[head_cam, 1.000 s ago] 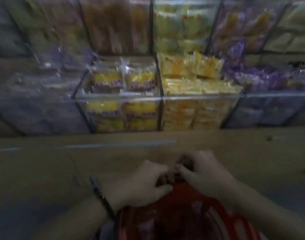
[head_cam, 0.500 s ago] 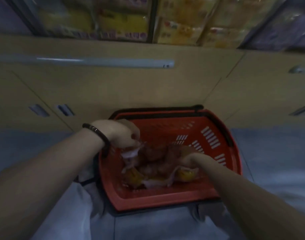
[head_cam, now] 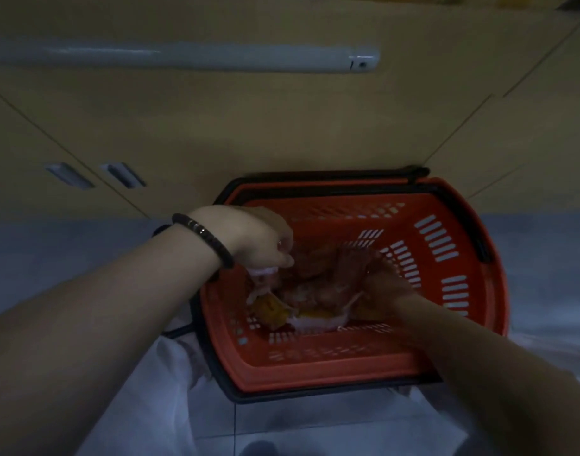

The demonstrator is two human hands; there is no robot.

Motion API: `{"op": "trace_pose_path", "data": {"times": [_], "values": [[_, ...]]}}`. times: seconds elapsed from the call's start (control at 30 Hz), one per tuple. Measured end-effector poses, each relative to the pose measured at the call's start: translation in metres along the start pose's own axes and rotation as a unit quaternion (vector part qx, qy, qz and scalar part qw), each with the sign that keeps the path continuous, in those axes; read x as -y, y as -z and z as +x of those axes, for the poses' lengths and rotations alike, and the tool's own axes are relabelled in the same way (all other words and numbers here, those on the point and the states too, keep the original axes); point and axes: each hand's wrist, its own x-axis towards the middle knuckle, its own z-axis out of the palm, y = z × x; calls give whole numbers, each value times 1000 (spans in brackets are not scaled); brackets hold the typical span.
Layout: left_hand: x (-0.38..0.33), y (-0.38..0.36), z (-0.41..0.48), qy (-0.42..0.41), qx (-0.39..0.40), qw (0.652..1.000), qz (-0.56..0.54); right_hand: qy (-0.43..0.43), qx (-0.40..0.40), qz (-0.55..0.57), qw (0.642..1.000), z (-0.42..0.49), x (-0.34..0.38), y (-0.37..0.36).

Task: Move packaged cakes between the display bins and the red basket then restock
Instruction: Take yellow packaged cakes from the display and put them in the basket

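A red basket with black handles stands on the floor below me. Several packaged cakes in clear wrappers, yellow-orange inside, lie heaped on its bottom. My left hand, a dark bead bracelet on its wrist, is over the basket's left side and pinches the edge of a cake wrapper. My right hand reaches deep into the right of the pile, its fingers curled among the wrappers. The dim light hides how many packs each hand holds.
Beige cabinet doors with recessed handles rise right behind the basket, and a pale rail runs across above. The floor is grey tile. White clothing covers my knees below the basket.
The view dropped from the display bins to the basket on the floor. Both hands went down from the basket's rim into the pile of cakes and took hold of wrappers.
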Motion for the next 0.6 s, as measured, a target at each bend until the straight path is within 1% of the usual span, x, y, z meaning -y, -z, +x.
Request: {"op": "trace_pose_path", "data": {"times": [0.03,0.07,0.1,0.13,0.2,0.23,0.27,0.3,0.33,0.37,0.4,0.47,0.53,0.6], "values": [[-1,0,0,1,5,1000,3,25,3,7,1000,-1,-2,2],[-2,0,1,0,7,1000,7,13,-6,12,1000,1,-3,6],[-3,0,0,-1,6,1000,10,29,-31,-30,999,6,-6,10],[-4,0,0,-3,6,1000,17,35,-37,-37,998,13,-11,11],[-7,0,1,-9,8,999,31,98,-5,-17,995,22,-14,28],[-7,-1,2,-7,9,999,35,130,45,18,990,19,-10,46],[-7,-1,4,-4,8,999,35,163,88,22,982,14,-2,66],[-7,-1,5,-2,4,1000,26,183,111,18,977,-4,14,95],[-5,-1,7,1,3,1000,10,180,126,45,975,-18,27,115],[-3,-1,7,3,4,1000,-13,191,125,68,971,-28,38,132],[1,0,8,5,4,999,-38,197,103,89,971,-35,52,146],[7,1,8,6,-4,995,-98,244,62,143,957,-42,73,166],[12,1,10,4,-30,989,-145,281,31,258,924,-48,92,177],[15,1,14,-7,-91,984,-155,302,10,340,890,-47,99,181]]}}
